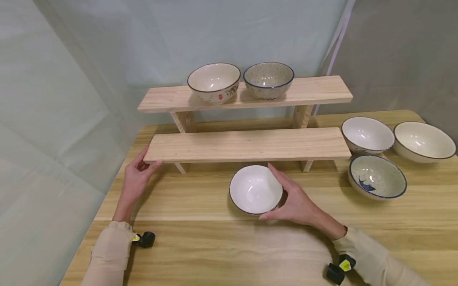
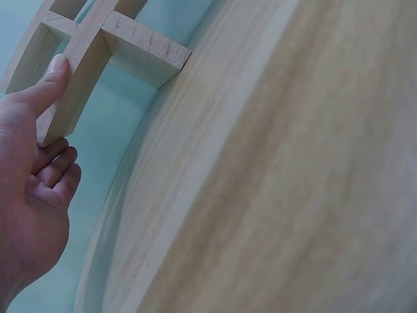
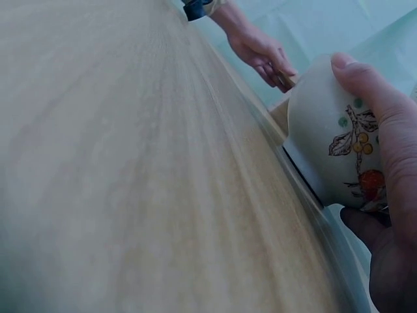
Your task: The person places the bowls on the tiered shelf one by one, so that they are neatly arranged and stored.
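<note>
My left hand (image 1: 136,176) grips the left end of the lower board on a two-tier wooden shelf (image 1: 247,145). In the left wrist view its thumb presses the front of the board and the fingers curl round the end. With thumb and fingers spread round its right side, my right hand (image 1: 297,202) holds a white bowl (image 1: 255,190) in front of the shelf. The right wrist view shows a fruit and leaf pattern on the outside of this bowl (image 3: 326,130); its base is at or close to the tabletop.
A cream bowl (image 1: 214,79) and a speckled blue-rimmed bowl (image 1: 268,77) stand on the upper board. Right of the shelf, a white bowl (image 1: 368,135), a cream bowl (image 1: 424,141) and a speckled bowl (image 1: 377,176) sit on the wooden table (image 1: 222,250).
</note>
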